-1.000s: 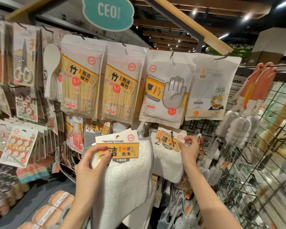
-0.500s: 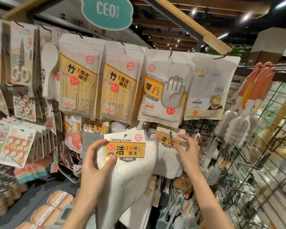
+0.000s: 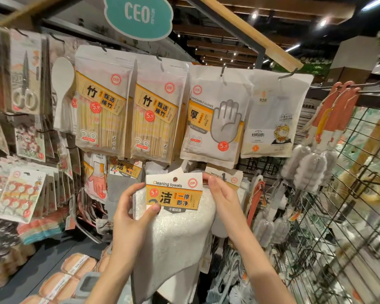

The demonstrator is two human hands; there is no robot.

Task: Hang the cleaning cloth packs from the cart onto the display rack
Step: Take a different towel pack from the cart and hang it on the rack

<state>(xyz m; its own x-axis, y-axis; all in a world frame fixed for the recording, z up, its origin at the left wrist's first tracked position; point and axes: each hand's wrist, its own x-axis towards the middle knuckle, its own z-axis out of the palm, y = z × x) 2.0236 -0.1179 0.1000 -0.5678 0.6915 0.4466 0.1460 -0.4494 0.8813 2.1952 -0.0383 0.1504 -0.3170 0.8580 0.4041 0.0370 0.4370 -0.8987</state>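
Head view: one cleaning towel pack (image 3: 173,220) is up in front of the display rack (image 3: 259,165), between both hands. The left hand (image 3: 132,218) pinches its header card's lower left corner, thumb on front. The right hand (image 3: 224,198) pinches the card's upper right corner. One hung towel pack (image 3: 228,177) peeks just behind. Above hang two bamboo packs (image 3: 101,110) and one disposable gloves bag (image 3: 213,119).

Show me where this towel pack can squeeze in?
Little bare room. Best opening: the dark grid below the white cartoon pouch, beside the hung cleaning towel pack. Left, the bamboo chopstick bags and glove packs crowd together.
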